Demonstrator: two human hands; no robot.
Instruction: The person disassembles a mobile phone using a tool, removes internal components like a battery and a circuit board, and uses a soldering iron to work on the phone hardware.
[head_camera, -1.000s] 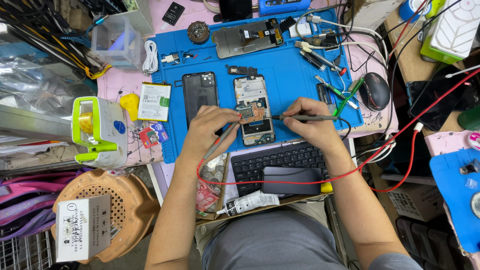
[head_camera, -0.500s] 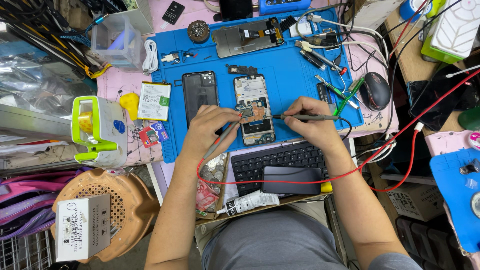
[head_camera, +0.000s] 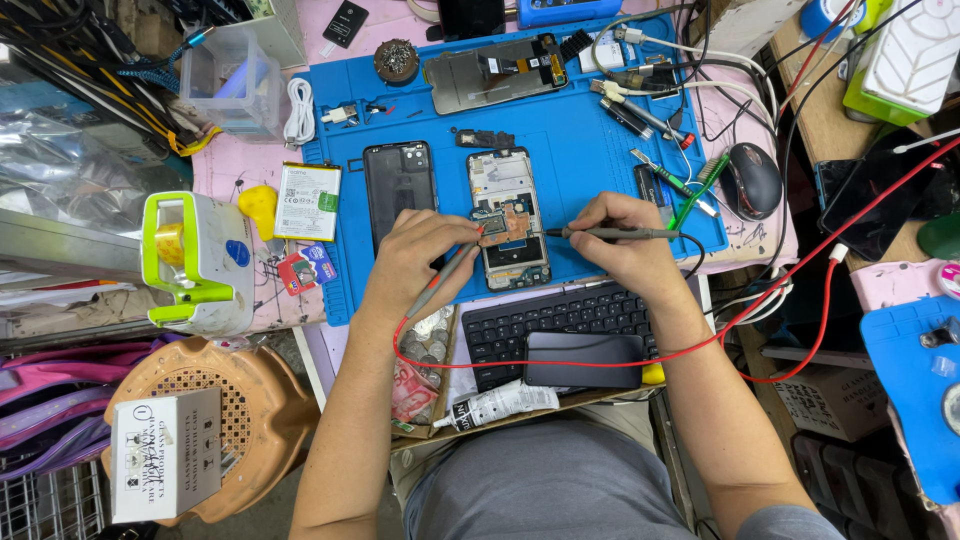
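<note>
An opened phone frame (head_camera: 510, 215) with its circuit board exposed lies on the blue work mat (head_camera: 590, 140). My left hand (head_camera: 415, 260) holds a red-tipped probe (head_camera: 447, 275), its tip on the board's left side. My right hand (head_camera: 620, 240) grips a dark probe (head_camera: 600, 233) pointing left at the same board. A red lead (head_camera: 600, 362) runs from the left probe across my lap. A black phone back cover (head_camera: 398, 180) lies just left of the frame.
A phone screen panel (head_camera: 500, 72), cables and a black mouse (head_camera: 752, 180) sit on the mat's far and right parts. A battery (head_camera: 307, 201) and tape dispenser (head_camera: 195, 262) are at left. A keyboard (head_camera: 550, 325) with a dark phone (head_camera: 585, 359) on it lies near me.
Both hands stay on the board; the probe tips have shifted only slightly.
</note>
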